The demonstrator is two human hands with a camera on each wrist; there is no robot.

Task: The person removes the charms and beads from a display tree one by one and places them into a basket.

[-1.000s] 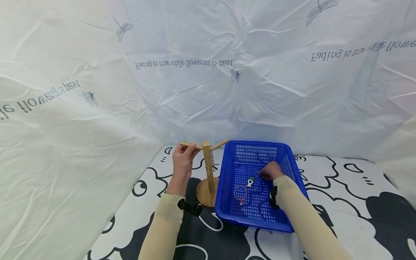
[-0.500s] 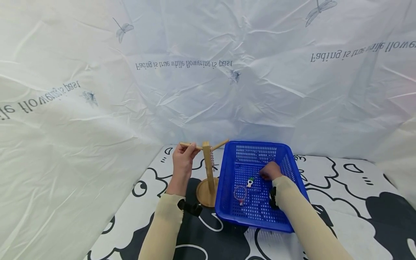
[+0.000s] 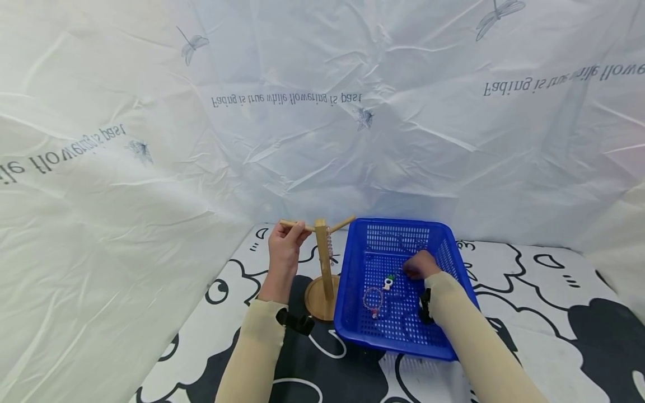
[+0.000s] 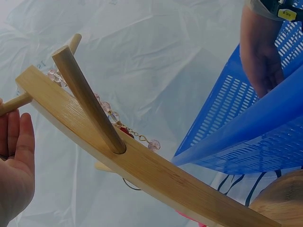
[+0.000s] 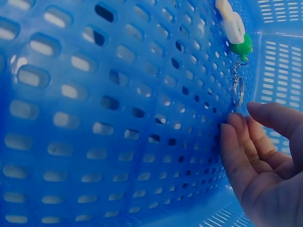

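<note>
My left hand grips the left peg of a wooden jewelry stand with thumb and fingers. A pink beaded bracelet with a short chain hangs from the stand near its top. My right hand is down inside a blue plastic basket, its fingers loosely bent. In the right wrist view, its fingertips are right by the metal ring of a keychain, which has a white figure and a green part. Also in the basket lies a pink beaded bracelet with a charm.
The basket stands close to the right of the stand's round base. A black-and-white cartoon cloth covers the surface. White printed sheeting rises behind and at the left. Small dark shapes lie toward the basket's far end.
</note>
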